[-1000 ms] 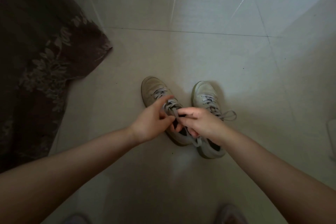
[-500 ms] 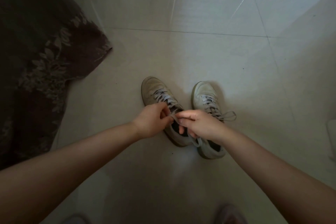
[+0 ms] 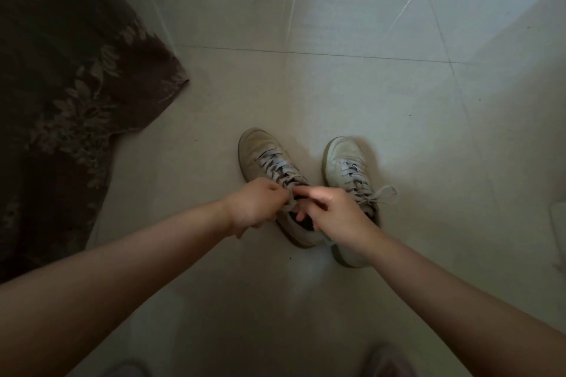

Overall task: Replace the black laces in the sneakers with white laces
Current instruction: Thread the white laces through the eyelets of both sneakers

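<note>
The left sneaker [image 3: 271, 180] is sitting on the tiled floor [image 3: 382, 95] just below the middle of the view, its toe pointing to about 11 o'clock, with a pale lace [image 3: 275, 164] already crossing its eyelets. At the shoe's tongue, the left hand [image 3: 255, 208] is pinching a stretch of that lace between thumb and curled fingers, and the right hand [image 3: 332, 211] is meeting it from 3 o'clock, thumb and forefinger closing on the lace end; how tight either pinch is cannot be told in this dim light. The step in hand looks like tying off the top of this shoe, so the task seems near its close. The next move probably calls for pulling both ends evenly and forming a bow without loosening the rows below. At 3 o'clock of this shoe, the right sneaker [image 3: 349, 180] is standing just beside it, its bow [image 3: 381, 194] trailing outward. A dark leaf-patterned cloth [image 3: 70, 86] is lying at 10 o'clock, well apart.
</note>
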